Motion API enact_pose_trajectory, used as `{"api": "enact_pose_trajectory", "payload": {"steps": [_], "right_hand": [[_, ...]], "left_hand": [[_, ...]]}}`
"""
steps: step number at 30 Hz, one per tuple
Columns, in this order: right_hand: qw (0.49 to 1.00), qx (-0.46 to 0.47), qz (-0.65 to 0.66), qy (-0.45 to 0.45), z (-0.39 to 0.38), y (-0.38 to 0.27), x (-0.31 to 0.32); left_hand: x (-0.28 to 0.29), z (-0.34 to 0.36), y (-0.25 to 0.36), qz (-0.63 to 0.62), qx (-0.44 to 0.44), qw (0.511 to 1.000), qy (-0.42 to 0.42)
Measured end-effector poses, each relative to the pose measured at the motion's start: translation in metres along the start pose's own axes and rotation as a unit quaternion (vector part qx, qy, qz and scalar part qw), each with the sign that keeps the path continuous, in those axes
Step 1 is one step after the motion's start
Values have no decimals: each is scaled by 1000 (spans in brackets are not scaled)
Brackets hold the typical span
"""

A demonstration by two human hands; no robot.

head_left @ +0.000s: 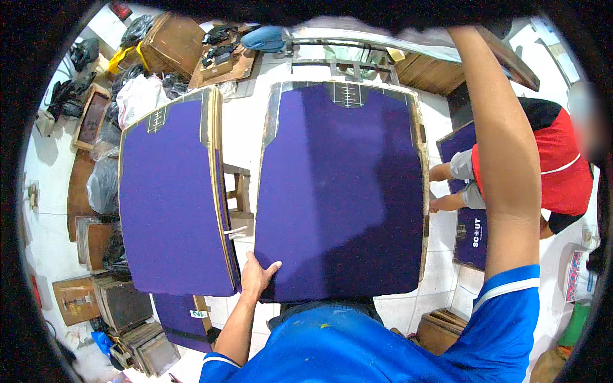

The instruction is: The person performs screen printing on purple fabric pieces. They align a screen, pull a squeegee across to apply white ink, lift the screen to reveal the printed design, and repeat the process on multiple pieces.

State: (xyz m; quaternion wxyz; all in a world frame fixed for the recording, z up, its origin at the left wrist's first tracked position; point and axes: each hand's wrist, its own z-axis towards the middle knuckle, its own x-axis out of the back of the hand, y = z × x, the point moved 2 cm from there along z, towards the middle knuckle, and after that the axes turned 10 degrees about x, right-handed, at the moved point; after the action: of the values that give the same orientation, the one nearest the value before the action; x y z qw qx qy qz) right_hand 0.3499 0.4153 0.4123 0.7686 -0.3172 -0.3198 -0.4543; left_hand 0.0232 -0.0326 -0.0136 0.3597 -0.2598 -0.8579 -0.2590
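Observation:
In front of me a large purple panel (345,191) lies flat, with dark tape and white tick marks along its far edge. My left hand (257,277) rests at its near left corner. The thumb and a finger are spread apart there; the other fingers are partly hidden. My right arm reaches up and away past the far right side, and its hand is cut off at the picture's top edge. At the far edge a pale, blurred sheet-like thing in a frame (421,46) is tilted up near that arm. A second purple panel (169,204) lies to the left.
At the right a person in a red shirt (565,169) bends over purple panels (471,239) with white print. A wooden stool (239,191) stands between the two large panels. Stacked boards (143,348) and plastic bags (105,185) line the left side.

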Motion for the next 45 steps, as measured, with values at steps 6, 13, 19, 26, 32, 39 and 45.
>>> {"api": "enact_pose_trajectory", "payload": {"steps": [6, 13, 19, 26, 32, 39, 45], "right_hand": [[1000, 7, -9, 23, 13, -5, 4], [999, 0, -42, 30, 15, 19, -8], [998, 53, -24, 7, -29, 21, -23], [989, 109, -60, 73, -210, 0, -73], [960, 39, 92, -260, -345, 9, -154], [944, 87, 88, -306, -371, 33, -218], [926, 137, 114, -334, -331, 46, -242]], "left_hand": [[0, 8, -3, 5, -14, 1000, -15], [0, 36, -10, 149, -51, 988, 6], [70, 38, 80, 97, -149, 984, 19], [92, -34, 282, -552, -384, 738, -48], [-29, 29, 227, -648, 108, 714, -242], [-65, 80, 176, -465, 87, 846, -246], [-32, 68, 193, -72, -204, 947, 236]]}}
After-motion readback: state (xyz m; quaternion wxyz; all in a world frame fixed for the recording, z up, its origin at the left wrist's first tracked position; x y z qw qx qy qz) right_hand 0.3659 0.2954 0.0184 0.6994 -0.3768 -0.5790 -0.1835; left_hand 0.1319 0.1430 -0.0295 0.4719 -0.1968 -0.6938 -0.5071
